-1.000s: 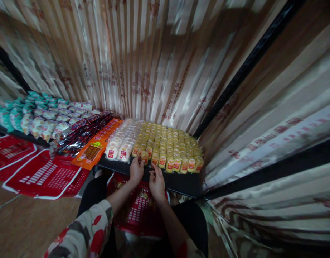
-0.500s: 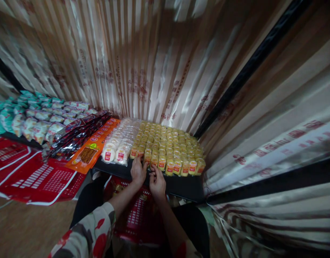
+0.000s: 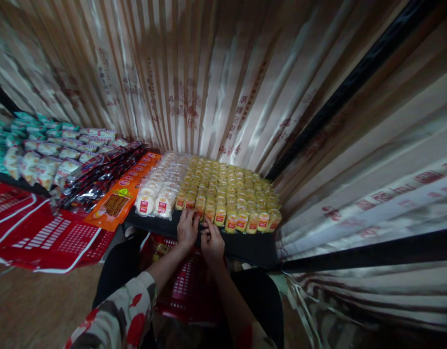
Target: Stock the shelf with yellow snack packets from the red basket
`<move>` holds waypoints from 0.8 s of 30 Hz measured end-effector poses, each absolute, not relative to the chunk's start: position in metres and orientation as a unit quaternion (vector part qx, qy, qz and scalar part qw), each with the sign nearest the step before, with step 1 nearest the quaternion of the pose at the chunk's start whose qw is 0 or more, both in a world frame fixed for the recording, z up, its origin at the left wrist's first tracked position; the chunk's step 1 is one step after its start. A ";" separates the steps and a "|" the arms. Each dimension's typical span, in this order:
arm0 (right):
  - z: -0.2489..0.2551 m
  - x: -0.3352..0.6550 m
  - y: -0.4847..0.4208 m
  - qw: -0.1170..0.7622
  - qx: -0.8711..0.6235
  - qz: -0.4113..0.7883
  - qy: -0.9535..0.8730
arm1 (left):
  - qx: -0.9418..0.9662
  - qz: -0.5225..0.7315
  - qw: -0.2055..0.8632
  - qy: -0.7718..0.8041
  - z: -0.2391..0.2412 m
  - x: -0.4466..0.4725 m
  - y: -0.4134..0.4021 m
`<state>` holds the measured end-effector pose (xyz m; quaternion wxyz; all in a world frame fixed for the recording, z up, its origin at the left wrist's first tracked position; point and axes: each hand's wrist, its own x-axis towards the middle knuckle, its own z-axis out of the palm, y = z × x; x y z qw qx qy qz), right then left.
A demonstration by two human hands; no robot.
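Observation:
Rows of small yellow wrapped cakes (image 3: 231,189) stand packed together on a black shelf (image 3: 252,249), with red and yellow labels on their front ends. My left hand (image 3: 187,229) is at the front of the left rows, its fingers stretched up against the lower front of the cakes. Close to its right, my right hand (image 3: 212,242) has curled fingers, with thumb and forefinger close together at the front of a row. Whatever lies between those fingertips is too small and dark to make out. White round wrapped cakes (image 3: 162,203) sit left of the yellow ones.
Leftward along the shelf lie an orange snack packet (image 3: 116,201), dark shiny packets (image 3: 100,177) and white and green packets (image 3: 38,145). Red baskets with white handles (image 3: 59,237) stand below. Another red basket (image 3: 183,286) is under my arms. A pleated printed curtain (image 3: 194,97) hangs behind.
The view has shifted slightly, so the shelf goods appear a little higher and the left ones further left. Both hands stay at the front of the yellow cakes.

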<state>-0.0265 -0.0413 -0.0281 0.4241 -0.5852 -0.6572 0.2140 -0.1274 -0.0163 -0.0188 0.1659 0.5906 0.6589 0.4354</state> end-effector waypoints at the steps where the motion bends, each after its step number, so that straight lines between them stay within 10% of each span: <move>1: -0.027 -0.027 -0.041 0.418 -0.588 0.213 -0.658 | 0.594 0.434 0.165 0.657 -0.019 -0.127 -0.016; 18: -0.024 -0.022 -0.061 0.453 -0.508 0.249 -0.689 | 0.647 0.391 0.164 0.634 -0.029 -0.139 -0.074; 24: -0.054 -0.032 -0.103 0.341 -0.477 0.310 -0.749 | 0.639 0.117 0.337 0.682 -0.080 -0.160 -0.125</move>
